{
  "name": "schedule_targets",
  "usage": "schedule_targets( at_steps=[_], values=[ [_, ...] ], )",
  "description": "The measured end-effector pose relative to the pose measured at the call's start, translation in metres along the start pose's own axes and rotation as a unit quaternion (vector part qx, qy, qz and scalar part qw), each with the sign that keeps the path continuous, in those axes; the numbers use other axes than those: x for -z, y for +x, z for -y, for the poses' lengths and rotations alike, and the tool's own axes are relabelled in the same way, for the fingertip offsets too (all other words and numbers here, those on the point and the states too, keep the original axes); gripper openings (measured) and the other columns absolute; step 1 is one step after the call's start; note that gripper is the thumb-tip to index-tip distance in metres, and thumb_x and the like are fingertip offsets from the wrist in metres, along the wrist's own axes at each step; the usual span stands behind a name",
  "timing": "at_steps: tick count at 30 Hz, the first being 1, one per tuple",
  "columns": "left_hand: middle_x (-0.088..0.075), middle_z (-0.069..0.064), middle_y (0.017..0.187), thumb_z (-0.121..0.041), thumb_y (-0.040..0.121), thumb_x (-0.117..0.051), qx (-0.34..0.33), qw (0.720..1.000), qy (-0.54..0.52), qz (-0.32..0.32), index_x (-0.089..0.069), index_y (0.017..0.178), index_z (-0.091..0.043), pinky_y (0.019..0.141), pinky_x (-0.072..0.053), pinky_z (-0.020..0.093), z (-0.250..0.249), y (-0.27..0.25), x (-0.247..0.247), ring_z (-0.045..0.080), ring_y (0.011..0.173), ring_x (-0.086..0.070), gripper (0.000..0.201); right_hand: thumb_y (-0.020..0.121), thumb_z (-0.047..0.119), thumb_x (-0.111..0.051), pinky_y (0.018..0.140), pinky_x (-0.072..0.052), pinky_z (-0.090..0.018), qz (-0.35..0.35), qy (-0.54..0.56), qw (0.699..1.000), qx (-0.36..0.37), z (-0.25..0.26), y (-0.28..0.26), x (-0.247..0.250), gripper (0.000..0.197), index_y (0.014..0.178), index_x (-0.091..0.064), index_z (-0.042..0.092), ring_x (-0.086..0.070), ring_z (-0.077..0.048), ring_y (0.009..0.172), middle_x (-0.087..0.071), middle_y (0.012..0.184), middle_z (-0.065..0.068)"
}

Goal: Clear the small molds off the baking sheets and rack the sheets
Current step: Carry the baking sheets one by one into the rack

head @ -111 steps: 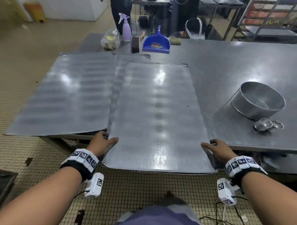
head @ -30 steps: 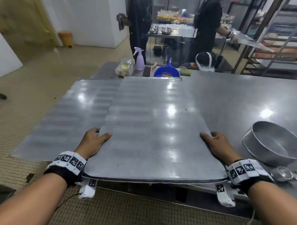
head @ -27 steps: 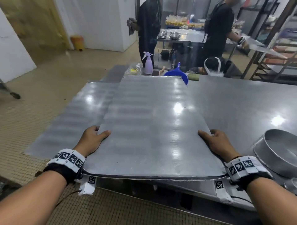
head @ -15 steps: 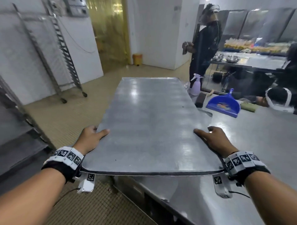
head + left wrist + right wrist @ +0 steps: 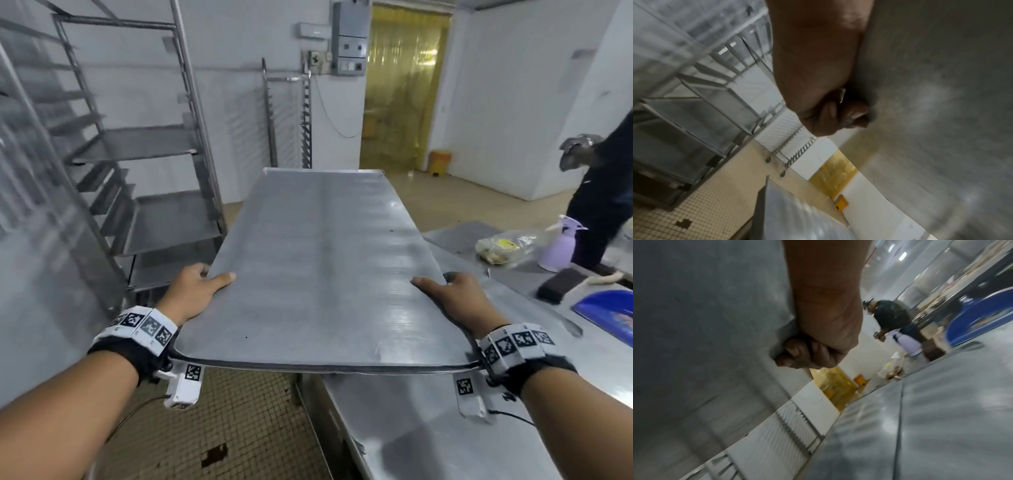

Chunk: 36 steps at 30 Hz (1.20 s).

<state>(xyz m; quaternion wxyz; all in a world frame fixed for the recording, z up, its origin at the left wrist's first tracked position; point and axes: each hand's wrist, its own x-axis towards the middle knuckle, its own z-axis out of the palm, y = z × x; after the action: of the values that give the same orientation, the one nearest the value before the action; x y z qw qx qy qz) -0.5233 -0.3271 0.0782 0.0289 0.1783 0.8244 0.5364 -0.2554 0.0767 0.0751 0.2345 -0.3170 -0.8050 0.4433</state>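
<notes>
1. We carry one bare baking sheet (image 5: 322,270) clear of the worktop (image 5: 445,421), no molds on it.
2. Left hand (image 5: 195,291) and right hand (image 5: 455,301) each grip a long edge, thumbs on top.
3. Racking remains: the tray rack (image 5: 147,178) stands at ten o'clock.

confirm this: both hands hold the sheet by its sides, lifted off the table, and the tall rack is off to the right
Not quite. Both hands, left and right, do hold the sheet by its sides, clear of the table, but the tall rack stands to the left, as the head view shows.
</notes>
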Motion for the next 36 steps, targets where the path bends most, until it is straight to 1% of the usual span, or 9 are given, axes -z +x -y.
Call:
schedule_targets(
  at_steps=[4, 7, 11, 14, 19, 26, 28, 32, 36],
  values=[
    [-0.078, 0.006, 0.09, -0.053, 0.069, -0.085, 0.021, 0.998, 0.022, -0.055, -0.074, 0.092, -0.007, 0.078, -0.058, 0.04, 0.003, -0.042, 0.042, 0.026, 0.086, -0.074, 0.053, 0.063, 0.072, -0.079, 0.062, -0.052, -0.031, 0.054, 0.006, 0.998, 0.033, 0.017, 0.005, -0.027, 0.079, 0.096, -0.071, 0.001, -0.068, -0.02, 0.067, -0.075, 0.078, -0.01],
    [-0.077, 0.016, 0.092, -0.043, 0.077, -0.084, 0.036, 0.994, 0.035, -0.098, -0.072, 0.094, 0.002, 0.074, -0.056, 0.037, 0.005, -0.073, 0.069, 0.032, 0.087, -0.074, 0.05, 0.057, 0.074, -0.081, 0.058, -0.049, -0.032, 0.091, 0.033, 0.994, 0.044, 0.031, 0.006, -0.05, 0.088, 0.1, -0.069, -0.003, -0.062, -0.019, 0.06, -0.071, 0.073, -0.005],
    [-0.078, 0.011, 0.088, -0.046, 0.075, -0.085, 0.058, 0.989, 0.043, -0.13, -0.074, 0.094, -0.002, 0.081, -0.06, 0.048, 0.012, -0.107, 0.107, 0.03, 0.083, -0.075, 0.049, 0.053, 0.083, -0.077, 0.07, -0.059, -0.043, 0.139, 0.022, 0.988, 0.068, 0.05, 0.008, -0.084, 0.096, 0.099, -0.07, -0.001, -0.072, -0.028, 0.076, -0.075, 0.086, -0.007],
    [-0.079, 0.006, 0.085, -0.037, 0.078, -0.085, 0.064, 0.986, 0.029, -0.152, -0.076, 0.09, -0.005, 0.072, -0.059, 0.037, 0.014, -0.125, 0.131, 0.026, 0.08, -0.076, 0.035, 0.051, 0.088, -0.075, 0.069, -0.05, -0.032, 0.165, 0.018, 0.983, 0.077, 0.068, 0.004, -0.108, 0.101, 0.103, -0.066, 0.001, -0.066, -0.026, 0.078, -0.07, 0.092, -0.009],
    [-0.078, 0.002, 0.075, -0.029, 0.08, -0.084, 0.069, 0.981, 0.015, -0.182, -0.076, 0.087, -0.004, 0.057, -0.055, 0.024, 0.022, -0.141, 0.163, 0.018, 0.069, -0.075, 0.028, 0.06, 0.079, -0.077, 0.051, -0.038, -0.025, 0.199, 0.019, 0.974, 0.103, 0.103, -0.005, -0.142, 0.079, 0.088, -0.063, 0.006, -0.048, -0.015, 0.052, -0.054, 0.061, 0.002],
    [-0.077, 0.012, 0.085, -0.03, 0.079, -0.085, 0.089, 0.973, 0.006, -0.215, -0.073, 0.092, 0.0, 0.062, -0.056, 0.031, 0.06, -0.129, 0.211, 0.024, 0.071, -0.073, 0.035, 0.063, 0.074, -0.079, 0.061, -0.049, -0.03, 0.216, 0.007, 0.968, 0.124, 0.143, 0.003, -0.207, 0.088, 0.098, -0.069, -0.007, -0.068, -0.019, 0.066, -0.073, 0.074, -0.003],
    [-0.076, 0.011, 0.084, -0.031, 0.08, -0.084, 0.089, 0.973, 0.004, -0.215, -0.072, 0.091, -0.001, 0.063, -0.056, 0.031, 0.072, -0.119, 0.227, 0.026, 0.074, -0.074, 0.035, 0.067, 0.067, -0.082, 0.057, -0.048, -0.027, 0.216, 0.006, 0.969, 0.119, 0.155, 0.003, -0.226, 0.075, 0.089, -0.067, -0.003, -0.068, -0.018, 0.064, -0.073, 0.071, -0.003],
    [-0.069, 0.0, 0.064, -0.022, 0.083, -0.081, 0.08, 0.973, -0.001, -0.216, -0.063, 0.07, -0.008, 0.045, -0.046, 0.015, 0.094, -0.088, 0.251, 0.021, 0.063, -0.067, 0.026, 0.074, 0.053, -0.084, 0.042, -0.031, -0.025, 0.203, 0.003, 0.97, 0.134, 0.188, 0.003, -0.263, 0.056, 0.06, -0.047, 0.012, -0.039, -0.012, 0.038, -0.044, 0.041, 0.007],
    [-0.062, -0.011, 0.048, -0.025, 0.083, -0.081, 0.069, 0.977, -0.006, -0.201, -0.057, 0.063, -0.013, 0.041, -0.04, 0.012, 0.117, -0.047, 0.283, 0.016, 0.056, -0.064, 0.033, 0.076, 0.048, -0.084, 0.038, -0.036, -0.017, 0.205, 0.001, 0.971, 0.123, 0.214, 0.011, -0.305, 0.049, 0.07, -0.062, 0.004, -0.052, -0.014, 0.045, -0.06, 0.053, -0.001]
  ],
)
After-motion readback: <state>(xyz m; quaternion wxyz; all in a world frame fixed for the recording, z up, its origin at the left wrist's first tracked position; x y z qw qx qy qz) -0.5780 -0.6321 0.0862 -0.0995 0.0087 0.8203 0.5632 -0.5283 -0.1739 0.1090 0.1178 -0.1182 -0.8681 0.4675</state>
